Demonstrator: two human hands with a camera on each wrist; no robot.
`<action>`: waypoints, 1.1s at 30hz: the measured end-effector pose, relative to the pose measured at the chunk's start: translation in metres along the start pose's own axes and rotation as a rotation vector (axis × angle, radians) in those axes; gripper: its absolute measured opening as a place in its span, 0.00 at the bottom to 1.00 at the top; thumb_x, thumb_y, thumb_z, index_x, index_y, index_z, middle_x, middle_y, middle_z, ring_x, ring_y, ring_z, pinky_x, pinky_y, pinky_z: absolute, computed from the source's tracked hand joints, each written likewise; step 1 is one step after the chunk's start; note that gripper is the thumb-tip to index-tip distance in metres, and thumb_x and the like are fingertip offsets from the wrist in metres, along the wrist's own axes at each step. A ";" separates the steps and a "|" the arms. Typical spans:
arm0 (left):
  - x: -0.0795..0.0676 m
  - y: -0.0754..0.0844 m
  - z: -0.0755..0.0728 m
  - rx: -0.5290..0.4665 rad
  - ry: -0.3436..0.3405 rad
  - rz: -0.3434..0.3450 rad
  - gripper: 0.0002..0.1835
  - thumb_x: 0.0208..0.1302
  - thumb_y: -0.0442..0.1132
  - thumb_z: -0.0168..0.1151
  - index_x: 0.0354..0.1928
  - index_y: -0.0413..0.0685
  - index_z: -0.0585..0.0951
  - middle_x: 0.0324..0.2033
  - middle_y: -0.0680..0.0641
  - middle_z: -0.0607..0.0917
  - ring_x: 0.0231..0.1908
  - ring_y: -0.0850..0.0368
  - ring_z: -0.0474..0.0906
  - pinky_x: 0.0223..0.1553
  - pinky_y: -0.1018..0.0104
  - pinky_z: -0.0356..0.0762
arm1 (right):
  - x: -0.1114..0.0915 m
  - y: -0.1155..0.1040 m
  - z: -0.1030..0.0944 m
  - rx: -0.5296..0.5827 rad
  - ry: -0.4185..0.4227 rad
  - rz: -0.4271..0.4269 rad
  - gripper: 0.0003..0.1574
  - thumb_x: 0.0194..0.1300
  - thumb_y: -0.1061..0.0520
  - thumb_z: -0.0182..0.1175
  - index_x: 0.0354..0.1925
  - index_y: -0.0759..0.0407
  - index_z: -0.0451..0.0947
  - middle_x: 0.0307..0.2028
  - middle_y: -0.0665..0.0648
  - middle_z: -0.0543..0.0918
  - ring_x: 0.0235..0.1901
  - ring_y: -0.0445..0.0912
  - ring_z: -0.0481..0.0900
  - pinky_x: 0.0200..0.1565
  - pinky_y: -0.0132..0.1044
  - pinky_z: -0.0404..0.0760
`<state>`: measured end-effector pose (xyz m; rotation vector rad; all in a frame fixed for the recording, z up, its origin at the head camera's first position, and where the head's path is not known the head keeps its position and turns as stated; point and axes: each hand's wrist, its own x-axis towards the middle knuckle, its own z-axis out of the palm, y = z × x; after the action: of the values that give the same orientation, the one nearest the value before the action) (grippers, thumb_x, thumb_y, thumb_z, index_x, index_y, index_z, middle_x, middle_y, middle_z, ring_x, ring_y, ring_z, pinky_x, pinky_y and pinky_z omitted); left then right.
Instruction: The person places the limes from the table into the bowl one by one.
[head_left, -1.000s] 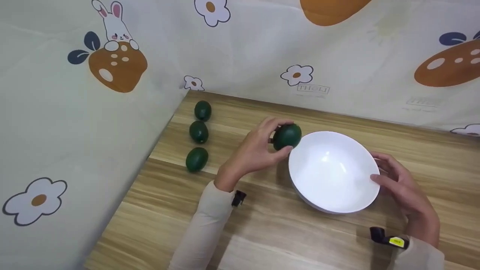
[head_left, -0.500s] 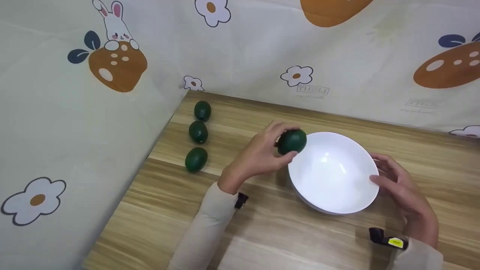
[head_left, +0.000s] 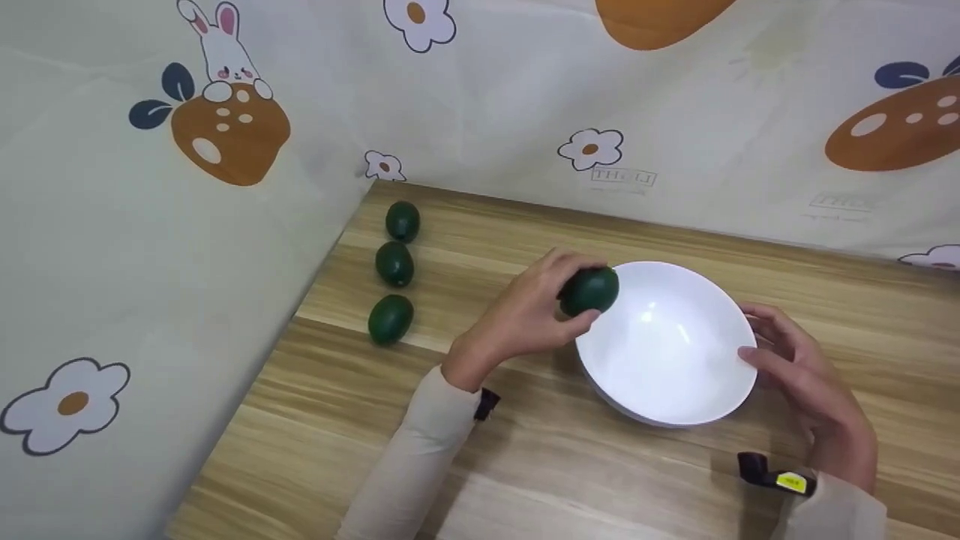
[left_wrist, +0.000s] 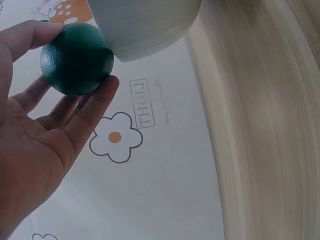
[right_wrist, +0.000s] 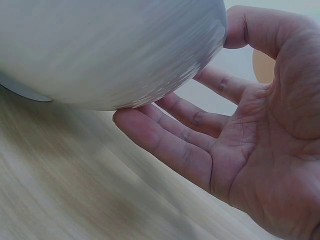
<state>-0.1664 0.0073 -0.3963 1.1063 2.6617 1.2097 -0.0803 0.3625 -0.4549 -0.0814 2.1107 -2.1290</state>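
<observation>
My left hand (head_left: 529,307) grips a dark green avocado (head_left: 590,291) between thumb and fingers, over the left rim of a white bowl (head_left: 667,360). The left wrist view shows the avocado (left_wrist: 77,59) close to the bowl's outer wall (left_wrist: 145,25). At the bowl's right side, my right hand (head_left: 810,375) holds the rim, thumb over the edge and fingers against the outside. Seen from the right wrist, the fingers (right_wrist: 165,145) of that hand reach under the curved wall. Nothing lies inside the bowl.
Three more avocados stand in a row at the table's left: a far one (head_left: 403,221), a middle one (head_left: 394,264) and a near one (head_left: 391,319). The wooden table (head_left: 315,420) meets a printed cloth (head_left: 487,112) at its back and left edges.
My left hand has carried the avocado right and slightly toward me, so that it now overlaps the bowl's rim. The right hand and the bowl stay nearly still.
</observation>
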 end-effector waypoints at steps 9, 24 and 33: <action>0.002 0.003 0.003 0.010 -0.018 0.008 0.31 0.63 0.47 0.68 0.68 0.58 0.72 0.62 0.52 0.76 0.58 0.60 0.76 0.60 0.65 0.79 | -0.004 0.001 -0.002 -0.011 0.012 0.008 0.30 0.71 0.69 0.51 0.69 0.57 0.65 0.56 0.46 0.82 0.48 0.40 0.86 0.40 0.39 0.88; 0.002 0.008 0.010 0.051 -0.031 0.028 0.31 0.64 0.48 0.68 0.69 0.60 0.72 0.60 0.52 0.76 0.57 0.61 0.76 0.60 0.68 0.79 | -0.001 0.000 -0.001 -0.008 -0.010 0.006 0.31 0.71 0.70 0.51 0.69 0.57 0.65 0.56 0.47 0.81 0.48 0.40 0.86 0.41 0.39 0.88; 0.001 0.012 0.012 0.027 -0.040 0.054 0.30 0.64 0.47 0.68 0.68 0.59 0.72 0.59 0.53 0.76 0.56 0.62 0.76 0.60 0.71 0.78 | 0.001 0.000 0.000 -0.011 -0.006 0.005 0.30 0.71 0.69 0.51 0.68 0.56 0.66 0.55 0.47 0.81 0.48 0.40 0.86 0.40 0.39 0.88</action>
<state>-0.1563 0.0214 -0.3966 1.2010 2.6421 1.1504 -0.0812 0.3627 -0.4550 -0.0837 2.1166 -2.1122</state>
